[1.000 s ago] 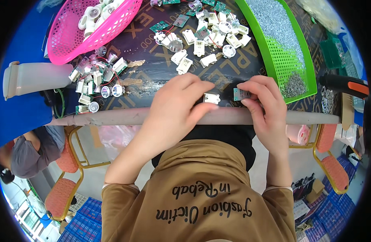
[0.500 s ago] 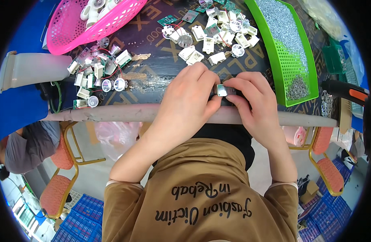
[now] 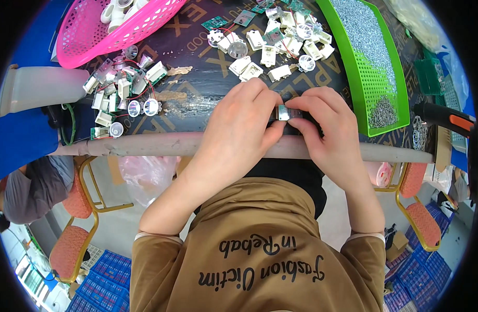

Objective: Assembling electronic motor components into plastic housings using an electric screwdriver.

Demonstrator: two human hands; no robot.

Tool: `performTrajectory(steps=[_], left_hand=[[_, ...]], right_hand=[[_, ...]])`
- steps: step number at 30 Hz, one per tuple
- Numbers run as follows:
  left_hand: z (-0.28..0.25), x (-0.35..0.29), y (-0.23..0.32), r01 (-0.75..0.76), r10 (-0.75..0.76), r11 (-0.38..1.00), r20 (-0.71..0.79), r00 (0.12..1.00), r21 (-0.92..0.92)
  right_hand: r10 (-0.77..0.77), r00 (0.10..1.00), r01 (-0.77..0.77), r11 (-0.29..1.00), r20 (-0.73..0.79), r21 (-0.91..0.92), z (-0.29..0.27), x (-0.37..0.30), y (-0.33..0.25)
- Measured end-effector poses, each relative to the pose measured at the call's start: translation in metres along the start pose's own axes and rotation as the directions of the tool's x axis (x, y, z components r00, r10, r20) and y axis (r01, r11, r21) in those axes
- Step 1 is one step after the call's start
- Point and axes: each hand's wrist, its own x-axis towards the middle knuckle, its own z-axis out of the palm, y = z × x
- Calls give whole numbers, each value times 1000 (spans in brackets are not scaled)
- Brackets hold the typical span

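A small block with a shiny, pale metallic face [image 3: 283, 113] sits between my two hands, just above the table's near edge. My left hand [image 3: 243, 117] pinches it from the left, thumb and fingers closed. From the other side my right hand [image 3: 326, 124] grips it with thumb and index finger. Fingertips cover most of the block, so its exact kind cannot be made out. Beyond my hands lie several white plastic housings [image 3: 268, 55] with clear round lenses [image 3: 237, 50] and green circuit boards [image 3: 244, 18].
Wired assemblies with lenses [image 3: 123, 88] are heaped at the left, beside a translucent tub [image 3: 46, 91]. A pink basket [image 3: 85, 49] holds white parts. On the right stand a green tray [image 3: 371, 112] of screws and a black-and-orange tool [image 3: 447, 118]. A padded edge [image 3: 171, 145] borders the table.
The small block has turned slightly between my fingertips, showing more of its shiny face. Both hands keep nearly the same place and grip.
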Motion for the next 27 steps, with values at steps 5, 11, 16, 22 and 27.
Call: performTrajectory(steps=[5, 11, 16, 22, 27], left_hand=[[0, 0, -1, 2, -2, 1000, 14, 1000, 6], [-4, 1, 2, 68, -65, 990, 26, 998, -128], [-3, 2, 1, 78, -71, 987, 53, 996, -138], [-2, 3, 1, 95, -93, 983, 17, 995, -160], [-4, 3, 2, 112, -105, 983, 51, 993, -147]], right_hand=[[-11, 1000, 11, 1000, -9, -9, -1, 0, 1], [19, 1000, -19, 999, 18, 30, -3, 3, -2], [-26, 1000, 26, 999, 0, -22, -4, 0, -2], [-79, 997, 79, 997, 25, 10, -6, 0, -3], [53, 998, -56, 993, 31, 107, -4, -4, 0]])
